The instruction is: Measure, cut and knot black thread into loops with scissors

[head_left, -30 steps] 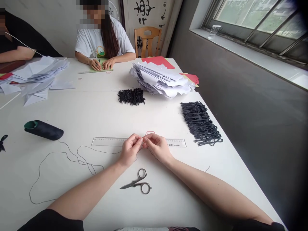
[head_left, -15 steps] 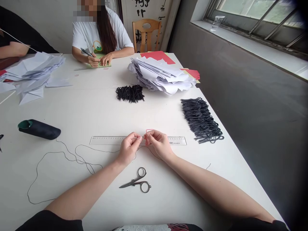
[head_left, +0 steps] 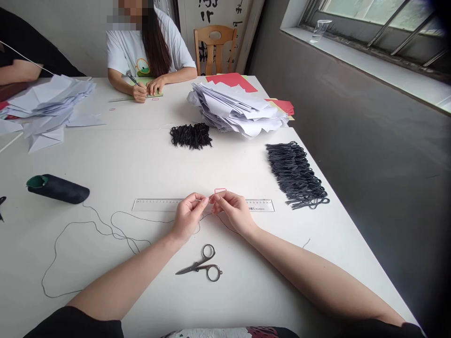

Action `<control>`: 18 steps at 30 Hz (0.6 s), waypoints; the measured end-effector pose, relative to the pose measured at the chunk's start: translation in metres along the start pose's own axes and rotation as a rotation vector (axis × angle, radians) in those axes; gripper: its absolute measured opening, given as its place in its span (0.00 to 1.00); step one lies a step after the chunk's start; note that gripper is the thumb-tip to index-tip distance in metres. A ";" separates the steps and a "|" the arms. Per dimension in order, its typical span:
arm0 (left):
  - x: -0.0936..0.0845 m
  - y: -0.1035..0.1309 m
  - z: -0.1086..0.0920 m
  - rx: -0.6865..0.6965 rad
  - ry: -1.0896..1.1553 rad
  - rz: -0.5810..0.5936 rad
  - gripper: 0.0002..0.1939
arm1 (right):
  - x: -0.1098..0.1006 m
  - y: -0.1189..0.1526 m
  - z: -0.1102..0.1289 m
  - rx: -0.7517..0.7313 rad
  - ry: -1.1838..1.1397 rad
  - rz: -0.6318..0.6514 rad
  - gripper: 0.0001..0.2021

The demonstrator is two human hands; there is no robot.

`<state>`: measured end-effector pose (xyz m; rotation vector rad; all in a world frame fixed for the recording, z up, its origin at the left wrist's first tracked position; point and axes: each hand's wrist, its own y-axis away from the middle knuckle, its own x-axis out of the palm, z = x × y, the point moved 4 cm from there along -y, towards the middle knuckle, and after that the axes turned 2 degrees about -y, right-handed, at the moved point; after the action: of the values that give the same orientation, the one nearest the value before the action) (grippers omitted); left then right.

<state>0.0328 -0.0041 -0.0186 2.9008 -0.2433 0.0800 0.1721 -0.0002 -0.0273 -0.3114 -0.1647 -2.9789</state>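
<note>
My left hand [head_left: 190, 214] and my right hand [head_left: 232, 210] meet over a clear ruler [head_left: 155, 204], thumbs and fingers pinched on a thin dark thread. The bit between the fingertips is very small. The thread [head_left: 141, 219] runs left in loose loops toward a dark spool [head_left: 61, 188] with a green inside, lying on its side. Another stretch of it passes below my right hand. Open metal scissors [head_left: 200, 266] lie on the table just below my hands. A small pink outline [head_left: 220, 190] shows behind my right hand.
On the white table [head_left: 123, 159] are a small black bundle of cords [head_left: 191, 136], a larger row of looped cords [head_left: 296, 174] at right, a paper stack [head_left: 239, 110] and more papers [head_left: 49, 101] at left. Across sits a person [head_left: 151, 47] writing; another person's arm [head_left: 21, 71] is at far left.
My hands stay almost in place, with slight finger movement, and the thread between them has shifted a little. Across the table, the person's pen hand has moved slightly.
</note>
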 end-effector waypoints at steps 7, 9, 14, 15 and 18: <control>0.003 -0.001 -0.003 0.005 0.077 0.026 0.16 | 0.002 0.003 -0.001 0.014 0.036 0.022 0.15; 0.004 0.000 -0.005 0.006 0.099 0.030 0.17 | 0.002 0.002 -0.002 0.007 0.030 0.042 0.15; 0.006 0.000 -0.009 0.016 0.136 0.044 0.17 | 0.002 0.000 -0.003 0.001 0.026 0.049 0.14; 0.006 0.000 -0.009 0.019 0.136 0.042 0.17 | 0.002 0.000 -0.003 0.001 0.027 0.048 0.14; 0.004 -0.001 -0.005 0.036 0.095 0.025 0.17 | 0.001 0.000 -0.003 0.003 0.043 0.043 0.14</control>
<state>0.0365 -0.0032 -0.0140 2.9200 -0.2646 0.2289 0.1704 -0.0011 -0.0300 -0.2474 -0.1561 -2.9400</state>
